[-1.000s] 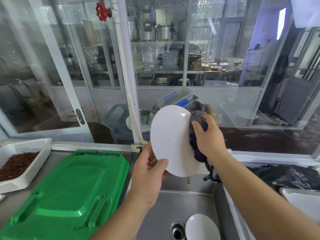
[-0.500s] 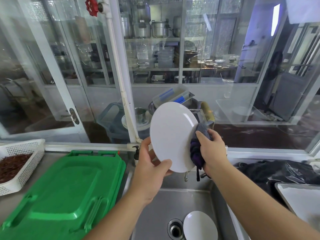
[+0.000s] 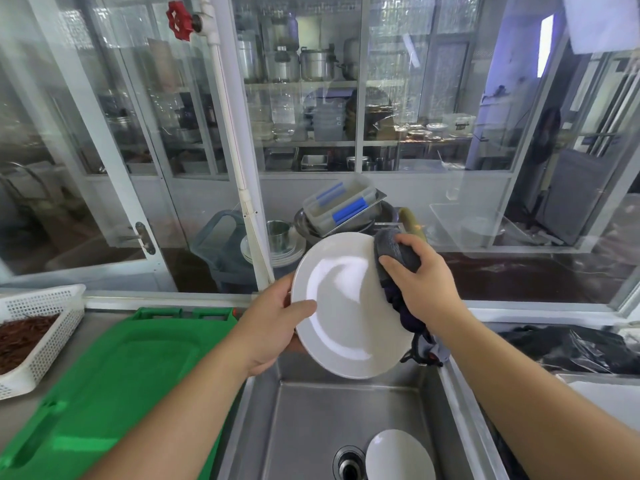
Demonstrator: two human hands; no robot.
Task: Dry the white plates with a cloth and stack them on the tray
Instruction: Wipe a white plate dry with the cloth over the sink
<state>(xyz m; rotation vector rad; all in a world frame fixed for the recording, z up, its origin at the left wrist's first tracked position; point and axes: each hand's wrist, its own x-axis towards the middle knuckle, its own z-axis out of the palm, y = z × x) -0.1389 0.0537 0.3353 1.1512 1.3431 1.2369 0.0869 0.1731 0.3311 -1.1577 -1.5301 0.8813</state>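
Note:
Above the steel sink (image 3: 311,410) I hold a white plate (image 3: 343,306) tilted, its hollow face towards me. My left hand (image 3: 273,323) grips its left rim, thumb on the face. My right hand (image 3: 419,282) holds a grey-purple cloth (image 3: 394,268) against the plate's upper right edge; the cloth's tail hangs below the hand. A second white plate (image 3: 400,455) lies in the sink beside the drain (image 3: 349,462). A pale tray (image 3: 609,393) shows at the right edge.
A green plastic lid (image 3: 104,375) covers the counter left of the sink. A white basket (image 3: 38,341) of dark red bits stands at the far left. Black plastic (image 3: 571,348) lies on the right counter. A glass window wall runs behind the sink.
The plate has been turned, so its hollow face now shows to me instead of its back. My right hand with the cloth has shifted up to the plate's upper right edge.

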